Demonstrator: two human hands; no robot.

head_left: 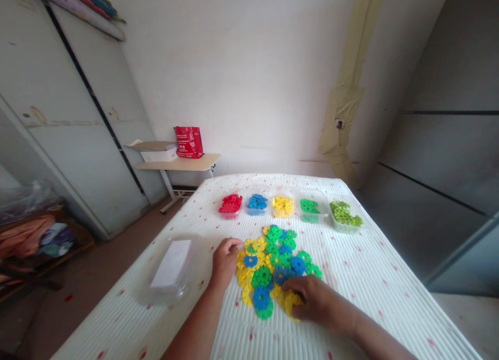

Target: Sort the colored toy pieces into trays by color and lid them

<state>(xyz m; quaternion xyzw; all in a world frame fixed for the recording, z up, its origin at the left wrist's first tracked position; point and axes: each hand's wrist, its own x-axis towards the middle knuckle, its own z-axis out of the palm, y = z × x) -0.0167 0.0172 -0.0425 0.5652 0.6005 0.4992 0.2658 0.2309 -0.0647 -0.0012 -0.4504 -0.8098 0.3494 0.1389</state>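
I see the yellow disc (291, 301) at the near right of the pile (262, 275), just left of the right palm, the nearer hand (314, 301); round, no long axis. Those fingers curl over it; I cannot tell whether they pinch. The left hand (225, 262), grip unclear too, borders the pile's left edge. Table (351, 303) extends rightward, giving room; tubs (346, 227) line the far side.

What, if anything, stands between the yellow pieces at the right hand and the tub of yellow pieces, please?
Loose blue discs and green discs lie between the yellow pieces at the right hand and that clear tub; nothing taller visibly stands in the way.
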